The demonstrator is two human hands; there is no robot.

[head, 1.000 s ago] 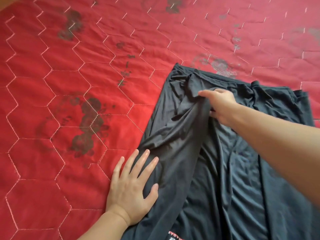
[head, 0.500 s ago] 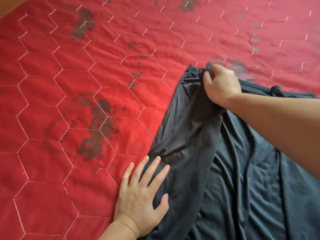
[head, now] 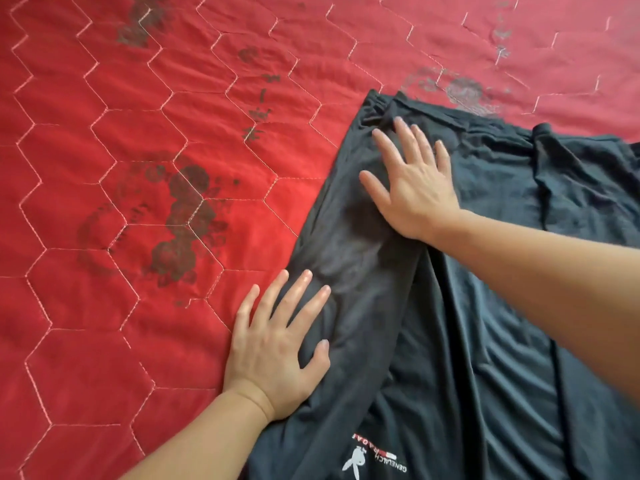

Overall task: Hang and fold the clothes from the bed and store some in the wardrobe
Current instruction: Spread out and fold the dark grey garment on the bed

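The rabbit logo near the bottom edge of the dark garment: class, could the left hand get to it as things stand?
Probably yes. The left hand lies flat on the dark garment, and the rabbit logo sits just beside its wrist with only bare fabric between. The right hand rests farther up, out of the way.

The whole view was taken up by the bed [head: 104, 341], covered edge to edge by a red quilted bedspread [head: 86, 140]. Pale stitching [head: 34, 181] ran across it in a honeycomb of large hexagons. Dark, faded printed patches [head: 180, 233] marked the cloth: one big cluster toward the left middle, a smaller one near the top left edge, a thin trail of marks between them, and a greyer, worn one toward the top right. The cloth lay slightly creased. Light fell soft and even, brighter on the red at the middle and duller, pinker toward the top right corner. No wall, floor or window showed.
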